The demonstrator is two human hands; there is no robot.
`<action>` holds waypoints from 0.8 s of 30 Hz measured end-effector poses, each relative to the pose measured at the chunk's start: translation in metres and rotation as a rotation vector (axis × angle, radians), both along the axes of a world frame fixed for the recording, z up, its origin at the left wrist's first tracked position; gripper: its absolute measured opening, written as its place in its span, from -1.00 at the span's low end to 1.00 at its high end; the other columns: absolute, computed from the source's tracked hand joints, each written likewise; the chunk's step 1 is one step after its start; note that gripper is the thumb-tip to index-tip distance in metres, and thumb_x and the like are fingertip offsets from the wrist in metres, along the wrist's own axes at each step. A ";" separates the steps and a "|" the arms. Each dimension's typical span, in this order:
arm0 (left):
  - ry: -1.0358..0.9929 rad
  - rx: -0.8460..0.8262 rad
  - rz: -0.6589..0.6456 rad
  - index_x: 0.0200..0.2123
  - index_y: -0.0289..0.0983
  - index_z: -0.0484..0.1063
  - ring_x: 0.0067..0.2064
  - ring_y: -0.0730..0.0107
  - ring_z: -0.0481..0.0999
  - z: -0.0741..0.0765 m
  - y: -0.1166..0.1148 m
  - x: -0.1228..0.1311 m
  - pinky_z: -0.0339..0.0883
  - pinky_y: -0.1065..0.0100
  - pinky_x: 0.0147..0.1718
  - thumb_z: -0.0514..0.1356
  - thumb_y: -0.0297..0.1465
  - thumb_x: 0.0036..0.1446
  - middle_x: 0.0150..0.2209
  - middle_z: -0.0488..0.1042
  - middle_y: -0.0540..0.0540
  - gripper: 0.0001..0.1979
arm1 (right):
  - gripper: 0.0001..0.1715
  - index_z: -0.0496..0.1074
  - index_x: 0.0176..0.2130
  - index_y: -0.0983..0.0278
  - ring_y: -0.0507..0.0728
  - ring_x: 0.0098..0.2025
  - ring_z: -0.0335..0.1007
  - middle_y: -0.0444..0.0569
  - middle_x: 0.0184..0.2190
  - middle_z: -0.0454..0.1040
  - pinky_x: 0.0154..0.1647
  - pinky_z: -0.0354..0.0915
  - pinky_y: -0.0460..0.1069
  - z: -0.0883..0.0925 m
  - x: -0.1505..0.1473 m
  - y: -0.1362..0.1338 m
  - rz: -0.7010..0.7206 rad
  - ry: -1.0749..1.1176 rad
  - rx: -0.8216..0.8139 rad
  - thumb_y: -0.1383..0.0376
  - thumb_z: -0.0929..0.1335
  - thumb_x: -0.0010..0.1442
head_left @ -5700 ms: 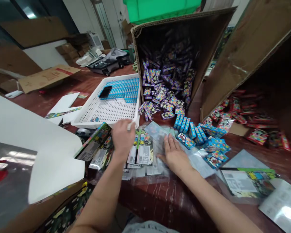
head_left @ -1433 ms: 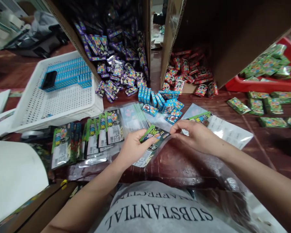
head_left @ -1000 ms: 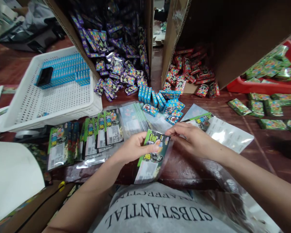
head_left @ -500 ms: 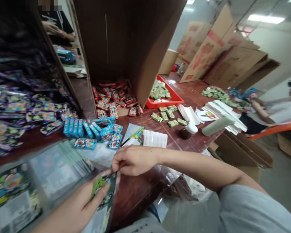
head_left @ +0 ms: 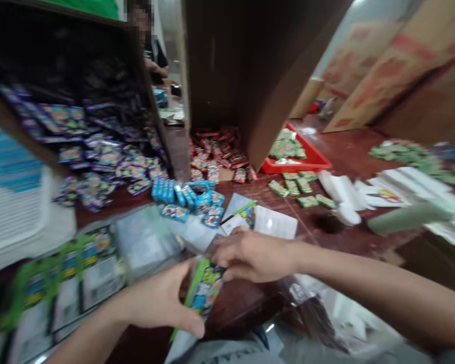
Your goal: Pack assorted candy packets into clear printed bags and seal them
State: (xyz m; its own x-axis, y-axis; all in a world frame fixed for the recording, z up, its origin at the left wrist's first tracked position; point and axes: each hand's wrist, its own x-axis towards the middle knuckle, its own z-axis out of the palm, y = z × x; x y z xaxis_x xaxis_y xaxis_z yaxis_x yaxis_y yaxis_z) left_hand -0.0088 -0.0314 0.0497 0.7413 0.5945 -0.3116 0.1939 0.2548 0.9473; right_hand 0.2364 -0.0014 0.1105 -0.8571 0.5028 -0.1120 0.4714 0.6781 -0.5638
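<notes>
My left hand (head_left: pixel 165 298) is closed around a printed plastic bag (head_left: pixel 205 290) with a green strip and colourful print, its thumb lying across the front. My right hand (head_left: pixel 252 255) reaches over from the right, with its bent fingers at the upper edge of this bag; motion blurs the fingertips. Just beyond the hands lie small blue candy boxes (head_left: pixel 176 212), some in a row and some scattered. A flat bag with a green strip (head_left: pixel 246 210) and a white printed sheet (head_left: pixel 276 222) rest behind my right hand. More printed bags (head_left: pixel 98 268) are fanned out left of my left hand.
Cardboard boxes on their sides hold purple packets (head_left: pixel 102 151) and red packets (head_left: pixel 220 151). A red tray (head_left: pixel 318 159) contains green packets, with more green packets (head_left: pixel 307 201) before it. A white-lidded jar (head_left: pixel 349 215) and green roll (head_left: pixel 405 217) are at right. Behind stands a person (head_left: pixel 157 55).
The view has swung left, bringing a white basket and more fanned bags into sight. The held bag now stands tilted between my hands, and my right fingers have shifted along its upper edge.
</notes>
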 end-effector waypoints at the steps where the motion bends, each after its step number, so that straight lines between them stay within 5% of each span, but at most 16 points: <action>1: -0.011 -0.036 0.002 0.04 -0.14 0.53 -0.06 0.13 0.56 -0.003 -0.005 -0.001 0.44 0.18 -0.02 0.51 -0.35 -0.21 -0.11 0.62 -0.05 -0.35 | -0.91 0.43 -0.29 0.20 0.09 -0.13 0.53 -0.15 -0.28 0.56 0.03 0.32 0.06 0.003 0.001 0.001 0.019 -0.002 -0.048 0.34 0.41 0.30; 4: 0.041 -0.069 0.190 -0.19 -0.24 0.58 -0.28 0.30 0.55 -0.017 -0.013 -0.002 0.41 0.32 -0.23 0.44 -0.32 -0.07 -0.27 0.62 -0.03 -0.68 | -0.84 0.42 -0.27 0.16 0.19 0.11 0.47 -0.11 -0.29 0.55 0.19 0.29 0.20 0.005 0.003 0.007 0.041 0.059 -0.113 0.32 0.31 0.40; 7: 0.040 -0.058 0.489 -0.31 -0.28 0.58 -0.38 0.37 0.51 -0.027 -0.012 -0.005 0.36 0.35 -0.32 0.46 -0.31 -0.10 -0.35 0.62 -0.04 -0.73 | -0.78 0.43 -0.25 0.13 0.31 0.31 0.27 0.00 -0.10 0.56 0.28 0.18 0.40 -0.009 -0.005 0.013 -0.035 0.182 0.010 0.19 0.26 0.43; 10: 0.020 0.025 0.803 -0.29 -0.29 0.57 -0.34 0.33 0.54 -0.033 -0.007 -0.008 0.40 0.31 -0.29 0.49 -0.30 -0.14 -0.30 0.64 -0.09 -0.67 | -0.76 0.42 -0.04 0.11 0.39 0.35 0.19 0.13 0.16 0.43 0.29 0.12 0.48 -0.039 -0.024 0.009 -0.405 0.426 0.237 0.08 0.33 0.37; 13: -0.014 0.064 1.030 -0.23 -0.30 0.54 -0.29 0.32 0.57 -0.040 -0.006 -0.005 0.43 0.30 -0.25 0.49 -0.26 -0.10 -0.25 0.64 -0.12 -0.62 | -0.57 0.30 0.15 0.13 0.26 0.10 0.48 0.15 0.12 0.46 0.05 0.44 0.23 -0.078 -0.053 -0.004 -0.785 0.689 0.095 0.03 0.29 0.39; 16: -0.045 0.126 1.034 -0.19 -0.29 0.52 -0.24 0.32 0.58 -0.049 -0.009 0.003 0.44 0.32 -0.22 0.45 -0.20 0.00 -0.21 0.63 -0.10 -0.63 | -0.61 0.37 0.04 0.19 0.22 -0.11 0.58 0.07 -0.12 0.60 -0.19 0.49 0.08 -0.108 -0.082 -0.018 -0.857 0.641 -0.138 0.01 0.20 0.44; 21: 0.215 0.352 1.087 0.08 -0.25 0.41 -0.15 0.21 0.59 -0.063 -0.015 0.011 0.42 0.26 -0.15 0.16 -0.09 0.32 -0.15 0.61 -0.15 -0.58 | -0.59 0.44 -0.10 0.18 0.33 -0.31 0.63 0.09 -0.33 0.64 -0.42 0.39 0.06 -0.130 -0.099 -0.027 -0.928 0.404 0.097 0.01 0.17 0.43; 24: 0.311 0.417 1.174 0.18 -0.25 0.33 -0.03 0.10 0.58 -0.075 -0.024 0.010 0.39 0.17 -0.03 0.06 -0.13 0.39 -0.03 0.58 -0.25 -0.56 | -0.58 0.40 -0.05 0.17 0.35 -0.28 0.65 0.09 -0.31 0.65 -0.42 0.41 0.07 -0.141 -0.100 -0.032 -0.906 0.356 0.058 0.00 0.13 0.44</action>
